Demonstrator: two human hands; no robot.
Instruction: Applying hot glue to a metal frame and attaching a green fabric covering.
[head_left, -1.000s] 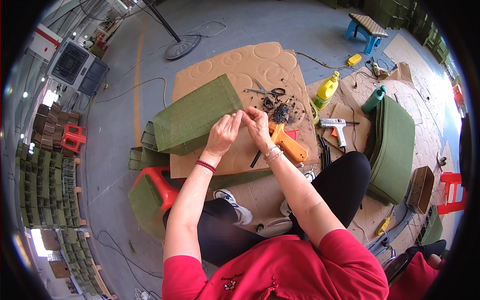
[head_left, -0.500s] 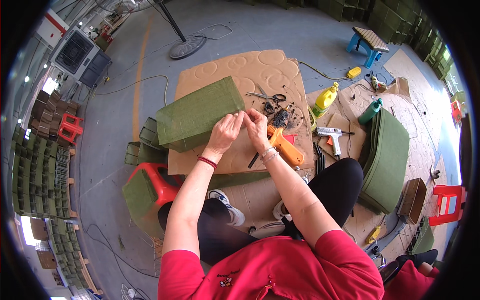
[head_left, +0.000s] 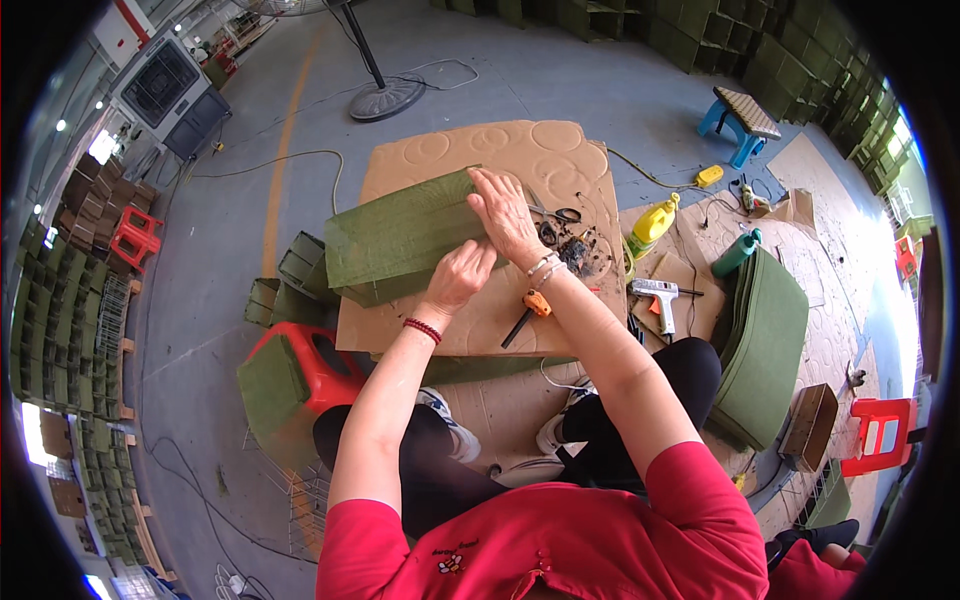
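Observation:
A long green fabric-like box lies on a cardboard-covered work surface before me. My left hand holds its near right corner with curled, closed fingers. Against its right end lies my right hand, palm on the box and fingers stretched out. Under my right forearm an orange-handled tool is mostly hidden. Scissors lie just beyond my right wrist, beside a dark clump of scraps.
To the right are a white glue gun, a yellow bottle, a green bottle and stacked green sheets. A red stool stands at left, near green open boxes. A fan base stands beyond.
My right hand has gone from a pinch beside my left hand to lying flat on the box's end. My left hand has shifted slightly down along the corner.

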